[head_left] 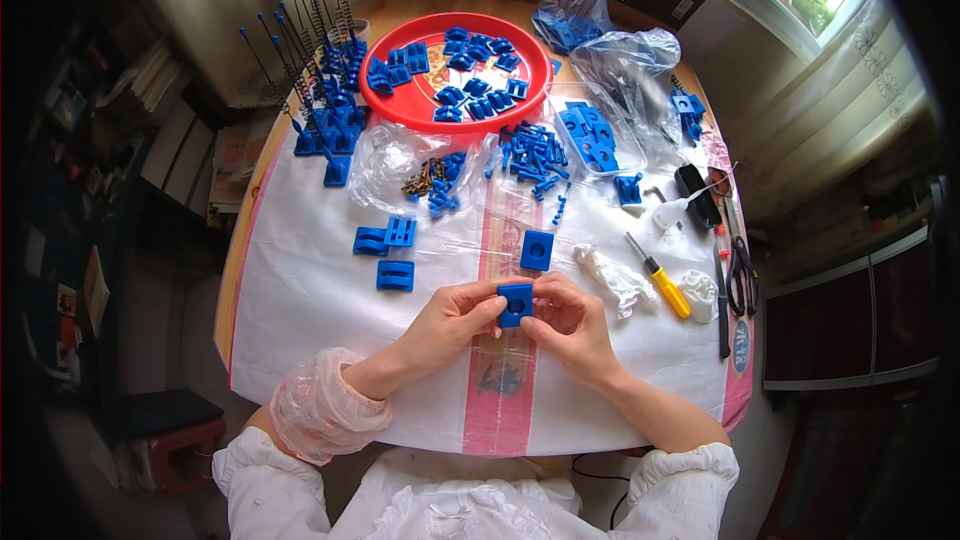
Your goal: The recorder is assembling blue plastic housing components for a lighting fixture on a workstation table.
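A blue square plastic plate with a round hole (516,302) is held up between both hands over the middle of the table. My left hand (456,312) pinches its left edge with thumb and fingers. On the opposite edge, my right hand (570,322) grips it the same way. Just beyond lies another blue square plate (537,250) with a round recess. To the left, several blue parts with raised arched ribs, such as this blue ribbed part (395,276), rest on the white woven sheet (310,320). My fingers partly cover the held plate's edges.
A red round tray (384,112) holds blue parts at the back. Blue bases with upright black springs (325,70) crowd the back left. Plastic bags hold brass screws (428,180) and blue pins (535,154). At right lie a yellow-handled screwdriver (668,290), scissors (741,275) and crumpled white tissue (618,280).
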Demonstrator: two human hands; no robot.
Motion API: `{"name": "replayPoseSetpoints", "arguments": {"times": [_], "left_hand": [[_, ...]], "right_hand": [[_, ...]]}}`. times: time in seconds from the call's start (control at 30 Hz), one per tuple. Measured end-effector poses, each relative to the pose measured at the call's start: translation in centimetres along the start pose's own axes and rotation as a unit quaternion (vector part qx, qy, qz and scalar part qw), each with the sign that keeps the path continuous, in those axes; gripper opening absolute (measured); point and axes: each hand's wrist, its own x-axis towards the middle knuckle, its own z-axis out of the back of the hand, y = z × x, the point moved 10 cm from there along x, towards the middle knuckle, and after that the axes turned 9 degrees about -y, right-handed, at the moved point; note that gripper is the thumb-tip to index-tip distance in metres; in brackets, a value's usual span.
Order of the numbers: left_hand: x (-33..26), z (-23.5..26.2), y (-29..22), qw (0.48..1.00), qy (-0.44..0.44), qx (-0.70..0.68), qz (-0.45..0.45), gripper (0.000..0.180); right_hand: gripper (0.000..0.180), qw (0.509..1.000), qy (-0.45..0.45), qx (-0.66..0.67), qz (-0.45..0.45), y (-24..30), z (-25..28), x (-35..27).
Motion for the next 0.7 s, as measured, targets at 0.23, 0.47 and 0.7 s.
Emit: {"name": "replayPoseSetpoints", "arguments": {"times": [0.23, 0.47, 0.7], "left_hand": [[0.0, -0.05, -0.11, 1.0, 0.002, -0.008, -0.001, 0.037], [0.02, -0.12, -0.17, 1.0, 0.005, -0.008, -0.004, 0.037], [0.02, -0.05, -0.22, 1.0, 0.006, -0.001, -0.007, 0.037]], "right_hand": [[0.024, 1.0, -0.003, 0.001, -0.003, 0.12, -0.07, 0.04], [0.024, 1.0, -0.004, -0.009, -0.001, -0.1, 0.1, -0.01], [0.024, 1.0, -0.004, -0.003, 0.0, -0.07, 0.02, 0.04]]}}
